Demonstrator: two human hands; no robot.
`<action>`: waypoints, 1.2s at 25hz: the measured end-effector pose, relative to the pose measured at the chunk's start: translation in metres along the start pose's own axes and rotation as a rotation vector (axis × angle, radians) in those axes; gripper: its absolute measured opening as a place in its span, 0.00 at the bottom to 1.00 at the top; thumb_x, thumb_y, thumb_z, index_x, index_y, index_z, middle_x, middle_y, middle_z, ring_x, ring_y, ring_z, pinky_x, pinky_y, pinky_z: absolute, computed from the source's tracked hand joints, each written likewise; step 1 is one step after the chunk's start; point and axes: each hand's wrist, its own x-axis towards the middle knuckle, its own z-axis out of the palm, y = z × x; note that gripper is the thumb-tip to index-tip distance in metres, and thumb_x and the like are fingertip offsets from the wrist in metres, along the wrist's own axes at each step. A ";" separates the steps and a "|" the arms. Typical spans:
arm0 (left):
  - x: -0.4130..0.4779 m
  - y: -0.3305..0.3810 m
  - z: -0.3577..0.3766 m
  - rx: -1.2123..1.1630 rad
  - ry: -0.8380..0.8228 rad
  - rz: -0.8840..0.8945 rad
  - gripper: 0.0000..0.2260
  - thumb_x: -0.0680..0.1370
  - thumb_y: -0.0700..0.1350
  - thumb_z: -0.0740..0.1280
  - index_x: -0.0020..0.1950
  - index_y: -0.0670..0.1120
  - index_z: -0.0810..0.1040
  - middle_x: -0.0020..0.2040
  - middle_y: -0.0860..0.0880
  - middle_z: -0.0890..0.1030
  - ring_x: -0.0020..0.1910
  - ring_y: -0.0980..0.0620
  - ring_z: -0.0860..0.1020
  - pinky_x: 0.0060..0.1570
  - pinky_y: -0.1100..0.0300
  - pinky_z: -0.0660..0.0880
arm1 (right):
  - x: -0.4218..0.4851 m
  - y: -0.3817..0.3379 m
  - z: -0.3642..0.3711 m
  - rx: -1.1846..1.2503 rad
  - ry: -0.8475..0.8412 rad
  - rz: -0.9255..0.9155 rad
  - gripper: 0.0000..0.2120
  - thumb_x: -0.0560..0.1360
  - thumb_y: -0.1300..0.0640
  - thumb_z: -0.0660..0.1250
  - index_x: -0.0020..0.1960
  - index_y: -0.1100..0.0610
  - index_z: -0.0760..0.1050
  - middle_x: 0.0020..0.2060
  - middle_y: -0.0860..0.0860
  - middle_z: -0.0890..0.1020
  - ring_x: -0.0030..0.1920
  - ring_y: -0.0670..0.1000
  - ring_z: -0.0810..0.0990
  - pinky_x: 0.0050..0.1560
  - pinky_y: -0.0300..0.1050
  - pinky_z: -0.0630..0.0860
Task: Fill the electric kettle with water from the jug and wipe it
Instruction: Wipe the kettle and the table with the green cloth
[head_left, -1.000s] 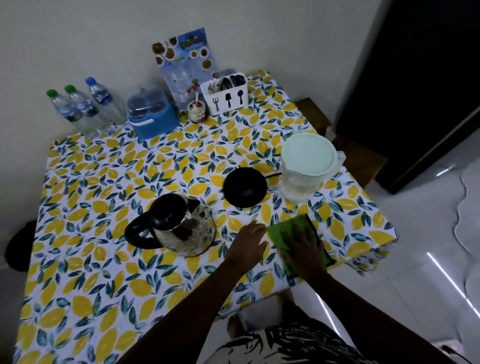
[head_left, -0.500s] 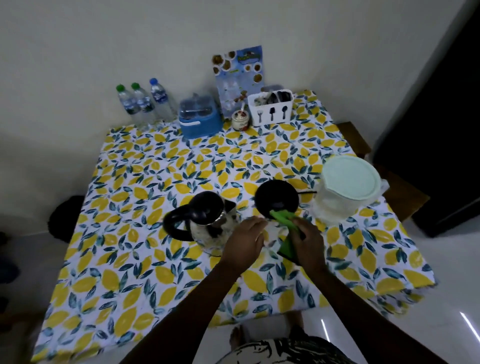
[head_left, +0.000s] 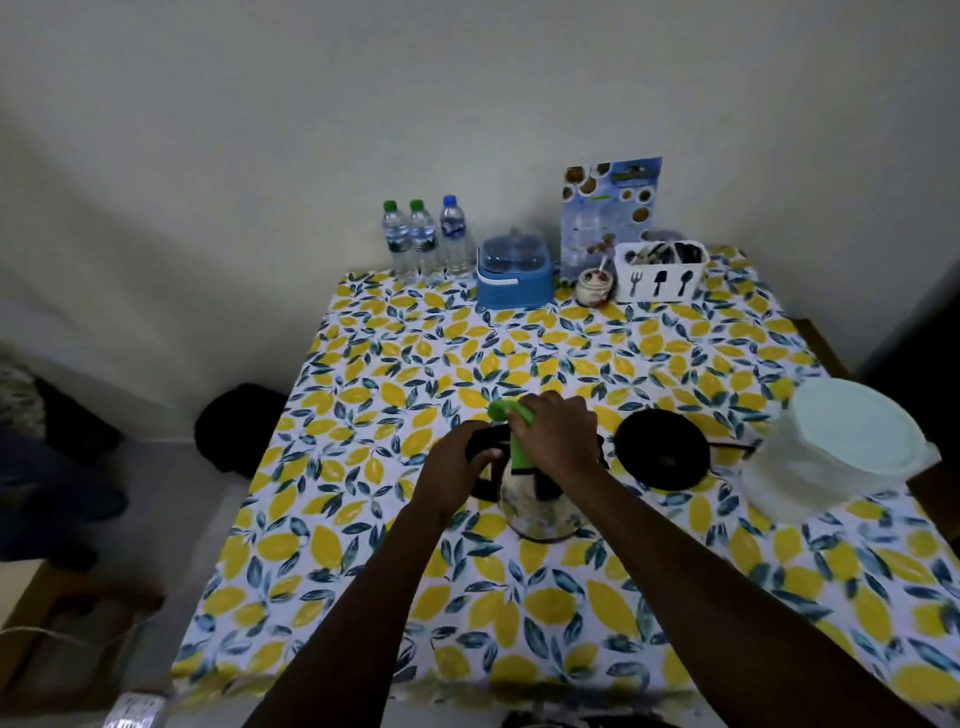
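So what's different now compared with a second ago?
The right hand lifted the green cloth off the tablecloth and now presses it on top of the kettle. The left hand took the kettle's handle. The jug and black base stayed put.

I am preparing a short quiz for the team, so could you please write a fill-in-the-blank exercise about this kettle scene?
1. The right hand presses a ____ cloth onto the top of the kettle.
2. The left hand grips the kettle by its black ____.
3. The black round base lies on the table between the kettle and the ____.
4. At the wall stand ____ water bottles.

Missing words: green; handle; jug; three
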 end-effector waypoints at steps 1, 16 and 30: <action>0.003 -0.002 -0.003 -0.022 -0.007 -0.018 0.13 0.79 0.49 0.68 0.61 0.47 0.77 0.56 0.44 0.82 0.54 0.46 0.79 0.51 0.56 0.74 | 0.001 -0.004 -0.001 0.009 -0.012 0.092 0.22 0.78 0.39 0.57 0.63 0.51 0.76 0.60 0.55 0.80 0.59 0.64 0.74 0.57 0.56 0.71; 0.023 -0.011 -0.010 -0.077 -0.198 -0.088 0.17 0.77 0.51 0.69 0.66 0.51 0.76 0.65 0.47 0.79 0.64 0.47 0.76 0.60 0.54 0.72 | 0.075 0.048 -0.013 0.744 -0.798 0.464 0.21 0.79 0.49 0.63 0.62 0.63 0.76 0.55 0.64 0.81 0.54 0.64 0.80 0.48 0.50 0.74; 0.032 -0.012 -0.009 0.024 -0.279 0.014 0.20 0.80 0.49 0.66 0.71 0.51 0.71 0.68 0.47 0.76 0.66 0.48 0.74 0.60 0.59 0.67 | -0.031 -0.002 0.061 1.202 0.499 1.163 0.19 0.83 0.54 0.54 0.67 0.63 0.70 0.63 0.64 0.76 0.63 0.65 0.74 0.62 0.59 0.72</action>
